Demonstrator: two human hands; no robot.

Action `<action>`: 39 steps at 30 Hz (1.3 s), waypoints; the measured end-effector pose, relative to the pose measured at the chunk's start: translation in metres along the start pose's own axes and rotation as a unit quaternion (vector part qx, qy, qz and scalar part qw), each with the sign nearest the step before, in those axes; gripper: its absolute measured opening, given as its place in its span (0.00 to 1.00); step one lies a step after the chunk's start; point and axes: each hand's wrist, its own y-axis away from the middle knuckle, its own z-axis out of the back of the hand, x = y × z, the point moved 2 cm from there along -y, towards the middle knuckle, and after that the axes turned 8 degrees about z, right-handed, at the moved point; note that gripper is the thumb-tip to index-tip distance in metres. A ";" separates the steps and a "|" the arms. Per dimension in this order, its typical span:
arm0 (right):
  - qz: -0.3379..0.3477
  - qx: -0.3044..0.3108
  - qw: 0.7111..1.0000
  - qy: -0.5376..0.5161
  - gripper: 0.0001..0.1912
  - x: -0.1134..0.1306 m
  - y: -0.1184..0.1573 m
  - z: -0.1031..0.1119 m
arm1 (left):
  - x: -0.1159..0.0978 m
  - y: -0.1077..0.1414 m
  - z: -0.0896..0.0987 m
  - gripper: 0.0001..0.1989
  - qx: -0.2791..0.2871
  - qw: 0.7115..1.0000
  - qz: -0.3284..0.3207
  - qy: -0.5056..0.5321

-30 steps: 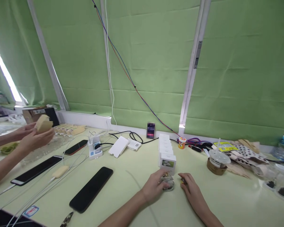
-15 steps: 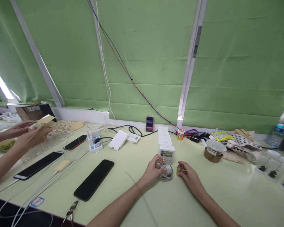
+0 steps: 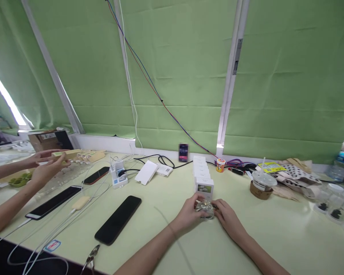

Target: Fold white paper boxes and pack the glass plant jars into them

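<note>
The left hand [image 3: 190, 212] is gripping a small clear glass-like object [image 3: 205, 209], just near of the white boxes [image 3: 202, 177]. The right hand [image 3: 227, 218] is closing in at its right side, fingertips bunched; whether they are holding anything is unclear.

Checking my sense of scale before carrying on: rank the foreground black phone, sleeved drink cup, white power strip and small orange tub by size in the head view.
Largest to smallest:
Black phone
Drink cup
Power strip
Orange tub

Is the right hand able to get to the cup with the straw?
Probably yes: only bare tabletop seems to lie between the right hand and the cup. Its fingers are at the clear container, though, so they may be busy.
</note>
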 end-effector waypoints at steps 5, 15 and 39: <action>-0.037 -0.022 0.997 0.065 0.10 -0.029 0.016 0.026 | 0.003 0.007 -0.010 0.13 0.013 0.997 -0.005 -0.077; -0.207 -0.113 0.948 0.214 0.13 -0.130 0.093 0.113 | -0.007 0.017 -0.038 0.24 0.117 0.955 -0.119 -0.247; -0.035 0.075 0.971 0.226 0.24 -0.070 0.029 0.103 | 0.014 -0.022 0.015 0.17 -0.313 0.930 -0.127 -0.142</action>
